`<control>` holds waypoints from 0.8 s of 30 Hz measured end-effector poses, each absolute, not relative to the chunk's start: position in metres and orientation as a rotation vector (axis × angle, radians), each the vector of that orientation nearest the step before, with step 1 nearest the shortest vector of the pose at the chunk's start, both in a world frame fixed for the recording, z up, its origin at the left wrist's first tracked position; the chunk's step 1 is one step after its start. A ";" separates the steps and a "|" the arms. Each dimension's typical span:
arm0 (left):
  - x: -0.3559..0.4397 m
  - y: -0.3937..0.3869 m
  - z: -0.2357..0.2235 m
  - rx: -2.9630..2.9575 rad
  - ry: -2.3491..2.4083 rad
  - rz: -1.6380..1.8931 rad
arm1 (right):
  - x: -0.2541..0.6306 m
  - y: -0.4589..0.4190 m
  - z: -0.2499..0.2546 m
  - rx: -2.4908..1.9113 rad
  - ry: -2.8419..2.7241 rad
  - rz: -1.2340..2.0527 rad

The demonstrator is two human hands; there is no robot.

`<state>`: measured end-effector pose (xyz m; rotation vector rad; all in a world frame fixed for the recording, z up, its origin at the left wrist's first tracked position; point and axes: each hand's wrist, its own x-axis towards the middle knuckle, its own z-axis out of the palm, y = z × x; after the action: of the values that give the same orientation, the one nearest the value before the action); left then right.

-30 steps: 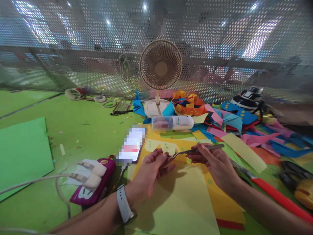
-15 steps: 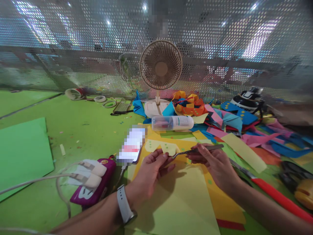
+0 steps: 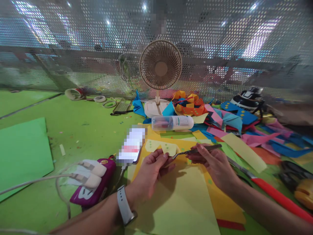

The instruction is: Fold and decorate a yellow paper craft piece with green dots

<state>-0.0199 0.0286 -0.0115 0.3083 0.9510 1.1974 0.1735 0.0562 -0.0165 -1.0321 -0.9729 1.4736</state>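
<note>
My left hand (image 3: pixel 156 166), with a white watch strap on its wrist, pinches a small pale-yellow paper piece (image 3: pixel 170 149) between thumb and finger. Green dots mark the paper. From the right, my right hand (image 3: pixel 211 163) grips a pair of metal tweezers (image 3: pixel 195 151) whose bent tip meets the left fingertips at the paper's lower edge. Whether the tip holds anything is too small to tell. Another dotted pale-yellow piece (image 3: pixel 150 146) lies just behind. Under both hands are a large pale-yellow sheet (image 3: pixel 181 202) and orange-yellow sheets (image 3: pixel 221 199).
A phone (image 3: pixel 132 145) and a purple power strip (image 3: pixel 97 182) with white plugs sit left. Beyond the hands lie a clear bottle (image 3: pixel 172 123) and a fan (image 3: pixel 160 65). Coloured paper scraps (image 3: pixel 259 138) and a red-handled tool (image 3: pixel 276 192) are at right; green card (image 3: pixel 24 153) lies far left.
The tweezers have shifted very slightly toward the left, together with my right hand. My left hand and the paper piece stay almost in place.
</note>
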 end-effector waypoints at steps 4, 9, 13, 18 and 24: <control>-0.019 0.028 -0.012 0.315 0.955 1.194 | 0.173 0.057 -0.018 -1.031 -0.963 1.469; -0.019 0.028 -0.013 0.324 0.959 1.194 | 0.171 0.057 -0.017 -1.024 -0.960 1.462; -0.020 0.028 -0.013 0.338 0.952 1.186 | 0.171 0.056 -0.017 -1.029 -0.972 1.460; -0.019 0.029 -0.013 0.342 0.965 1.184 | 0.172 0.056 -0.016 -1.044 -0.962 1.457; -0.019 0.028 -0.012 0.373 0.963 1.175 | 0.171 0.055 -0.015 -1.041 -0.960 1.450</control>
<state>-0.0193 0.0276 -0.0124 0.3729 0.9630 1.1753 0.1709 0.0551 -0.0148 -1.0406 -0.9601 1.4503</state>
